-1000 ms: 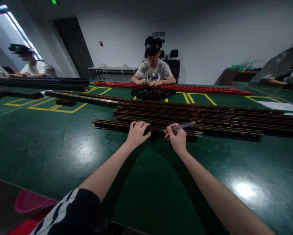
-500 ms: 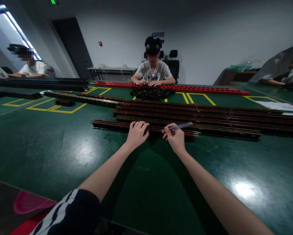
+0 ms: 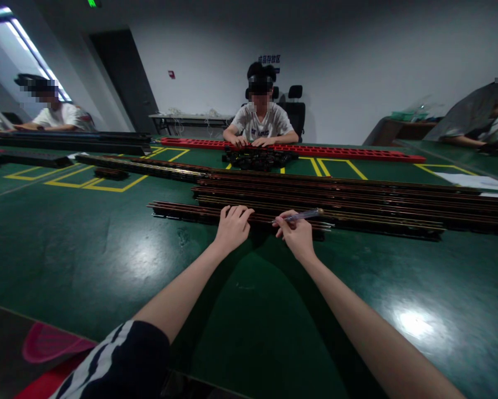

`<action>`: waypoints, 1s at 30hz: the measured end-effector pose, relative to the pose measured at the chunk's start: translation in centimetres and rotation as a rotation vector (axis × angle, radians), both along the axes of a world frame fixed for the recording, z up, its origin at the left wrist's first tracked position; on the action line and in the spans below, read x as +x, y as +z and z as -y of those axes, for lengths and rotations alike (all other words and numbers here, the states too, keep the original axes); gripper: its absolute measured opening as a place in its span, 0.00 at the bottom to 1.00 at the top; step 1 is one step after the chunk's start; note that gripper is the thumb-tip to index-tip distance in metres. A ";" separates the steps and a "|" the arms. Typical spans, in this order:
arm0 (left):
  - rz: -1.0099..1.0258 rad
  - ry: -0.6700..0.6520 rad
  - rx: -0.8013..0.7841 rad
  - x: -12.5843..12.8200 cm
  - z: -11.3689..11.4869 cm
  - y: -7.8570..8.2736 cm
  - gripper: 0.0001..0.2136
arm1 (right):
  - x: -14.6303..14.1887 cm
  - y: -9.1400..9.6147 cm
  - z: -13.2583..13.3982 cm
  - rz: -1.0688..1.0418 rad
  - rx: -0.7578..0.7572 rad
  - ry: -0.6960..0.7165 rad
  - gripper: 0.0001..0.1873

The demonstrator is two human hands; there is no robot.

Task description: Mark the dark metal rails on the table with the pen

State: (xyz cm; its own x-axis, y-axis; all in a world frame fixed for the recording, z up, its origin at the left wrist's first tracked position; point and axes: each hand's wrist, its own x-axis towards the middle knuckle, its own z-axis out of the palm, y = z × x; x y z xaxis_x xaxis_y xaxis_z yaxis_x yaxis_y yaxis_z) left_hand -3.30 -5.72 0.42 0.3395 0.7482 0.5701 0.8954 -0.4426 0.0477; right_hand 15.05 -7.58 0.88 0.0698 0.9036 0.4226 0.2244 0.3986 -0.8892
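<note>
My left hand (image 3: 233, 228) lies over the nearest of the long dark rails, its fingers curled across the top edge. That front rail (image 3: 182, 210) has thin copper-coloured edges and is shorter than the ones behind it. My right hand (image 3: 297, 235) pinches a slim pen-like tool (image 3: 304, 214) with a clear barrel. Its tip points left, at the front rail between my two hands; whether it touches is too small to tell. Just behind, a stack of similar long rails (image 3: 357, 202) lies side by side.
A red slotted bar (image 3: 357, 152) crosses the far side of the green table (image 3: 86, 249). Before a co-worker (image 3: 260, 119) sits a heap of black parts (image 3: 259, 158). Black channels (image 3: 66, 142) lie at far left, white paper (image 3: 477, 180) at right.
The front rail has slid slightly left under my hands. The pen-like tool has shifted a little left with my right fingers. My left hand stays almost in place.
</note>
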 end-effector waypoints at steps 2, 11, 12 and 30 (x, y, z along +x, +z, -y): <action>0.000 0.004 -0.005 0.0 0.0 0.0 0.17 | 0.0 0.1 0.0 0.001 -0.005 0.004 0.15; -0.010 0.035 -0.018 -0.1 0.1 0.1 0.20 | -0.1 0.2 0.1 0.035 -0.001 0.017 0.15; -0.012 0.036 -0.020 -0.1 0.1 0.1 0.20 | -0.1 0.2 0.1 0.038 -0.001 0.016 0.15; -0.003 0.059 -0.050 0.0 0.2 0.2 0.20 | 0.0 0.2 0.2 0.018 -0.022 0.001 0.16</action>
State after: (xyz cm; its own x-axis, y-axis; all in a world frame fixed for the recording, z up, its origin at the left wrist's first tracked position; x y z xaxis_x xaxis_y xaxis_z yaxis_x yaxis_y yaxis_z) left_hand -3.33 -5.92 0.64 0.2961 0.7944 0.5304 0.9199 -0.3866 0.0654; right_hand 15.04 -7.77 1.10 0.0612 0.9129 0.4036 0.2395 0.3791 -0.8938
